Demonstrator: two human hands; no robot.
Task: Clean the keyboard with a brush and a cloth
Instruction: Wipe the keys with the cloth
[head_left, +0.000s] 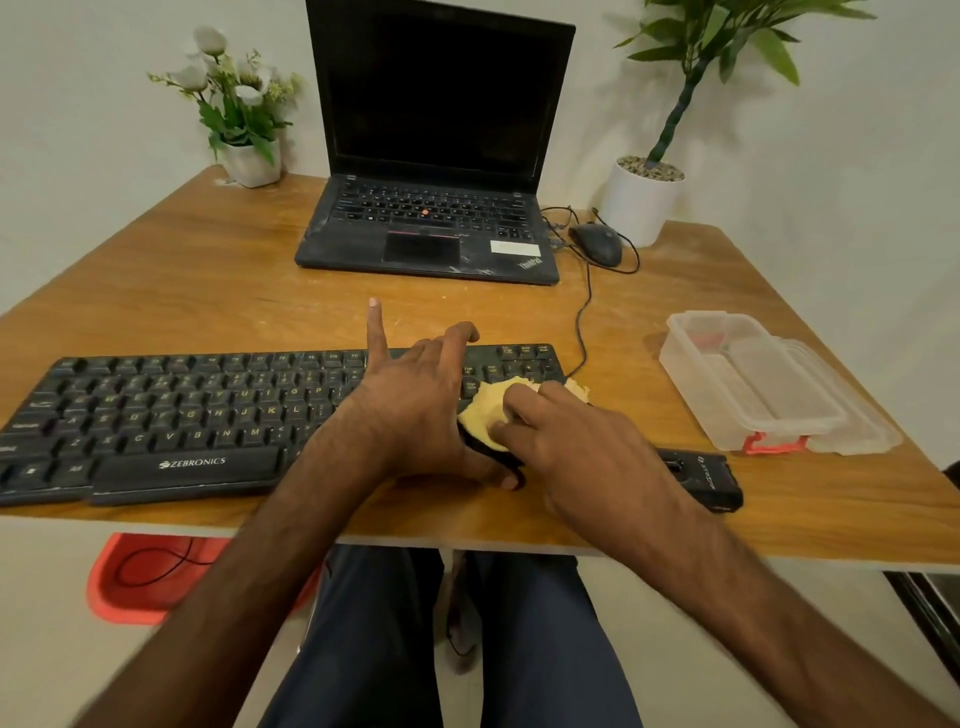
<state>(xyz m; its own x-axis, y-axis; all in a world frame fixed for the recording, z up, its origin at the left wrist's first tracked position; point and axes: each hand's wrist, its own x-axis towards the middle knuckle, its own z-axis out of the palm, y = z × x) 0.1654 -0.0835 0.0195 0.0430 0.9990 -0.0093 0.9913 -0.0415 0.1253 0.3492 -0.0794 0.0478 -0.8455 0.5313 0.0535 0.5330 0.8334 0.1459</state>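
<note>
Standing by the table, I see the black keyboard lying along its near edge. The left hand spans the keyboard's right part and grasps it, thumb on the near edge, fingers bent over the far edge, forefinger lifted straight. The right hand has its fingers curled on a yellow cloth, pressing it onto the keyboard's right end. A clear plastic box sits to the right, a laptop behind.

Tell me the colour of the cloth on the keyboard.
The cloth is pale yellow; head view.
</note>
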